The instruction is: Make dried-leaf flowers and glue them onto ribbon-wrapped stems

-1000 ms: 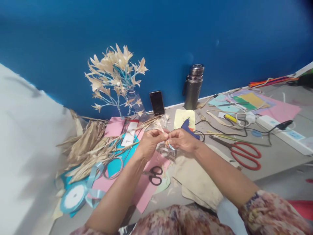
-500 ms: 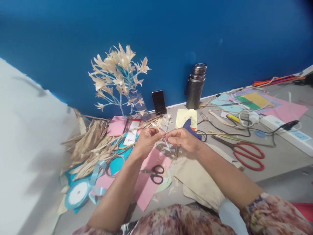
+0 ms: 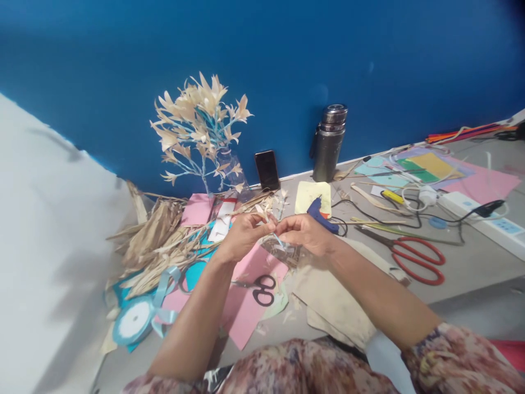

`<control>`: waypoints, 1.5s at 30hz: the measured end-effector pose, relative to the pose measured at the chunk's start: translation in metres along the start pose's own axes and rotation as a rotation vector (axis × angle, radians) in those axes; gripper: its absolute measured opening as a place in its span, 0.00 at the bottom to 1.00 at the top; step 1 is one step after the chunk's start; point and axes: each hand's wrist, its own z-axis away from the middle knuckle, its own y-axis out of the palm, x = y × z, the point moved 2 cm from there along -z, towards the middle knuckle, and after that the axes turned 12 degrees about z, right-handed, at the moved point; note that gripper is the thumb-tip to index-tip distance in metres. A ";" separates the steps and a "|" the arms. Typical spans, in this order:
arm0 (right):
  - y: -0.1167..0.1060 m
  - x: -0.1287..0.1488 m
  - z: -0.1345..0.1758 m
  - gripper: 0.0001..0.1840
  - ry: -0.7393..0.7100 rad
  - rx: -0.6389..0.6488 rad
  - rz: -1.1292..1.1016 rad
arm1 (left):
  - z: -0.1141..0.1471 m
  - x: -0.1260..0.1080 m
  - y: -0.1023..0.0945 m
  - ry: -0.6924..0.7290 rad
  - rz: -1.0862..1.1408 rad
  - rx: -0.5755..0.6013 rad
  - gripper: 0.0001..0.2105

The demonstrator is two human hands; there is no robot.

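Note:
Between my two hands is a small craft flower [image 3: 262,210] with pale, husk-like petals and a thin light-blue stem. My left hand [image 3: 245,234] is closed in a pinch near the petals. Close against it, my right hand [image 3: 301,232] has its fingertips pressed together on the blue stem end. The fingers hide most of the flower's middle. Below the hands, black-handled scissors [image 3: 262,290] lie on pink paper [image 3: 246,323]. Behind the right hand a blue glue gun [image 3: 320,213] rests beside a pale yellow pad [image 3: 311,194].
A bunch of husk flowers [image 3: 205,104] stands in a clear bottle by the blue wall. Dried husks [image 3: 150,235] and a ribbon roll [image 3: 133,320] lie left. A phone [image 3: 267,169], thermos [image 3: 329,142], red-handled scissors [image 3: 418,260] and power strip [image 3: 486,224] sit behind and right.
The hands stay together on the flower. My right fingers have shifted slightly, lower and closer around the blue stem. The view has moved very little.

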 end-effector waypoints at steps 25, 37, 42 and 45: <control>0.010 0.015 0.008 0.03 -0.047 -0.288 0.340 | 0.023 0.031 0.036 -0.011 0.180 -0.477 0.07; -0.002 0.006 -0.001 0.13 -0.031 -0.214 0.081 | 0.003 0.017 0.020 -0.195 0.321 -0.282 0.11; -0.031 0.010 -0.004 0.10 -0.053 -0.330 0.346 | -0.015 0.016 0.010 -0.178 0.225 -0.295 0.09; -0.063 0.013 -0.002 0.07 0.044 -0.499 0.899 | -0.030 0.018 0.001 -0.161 0.209 -0.337 0.10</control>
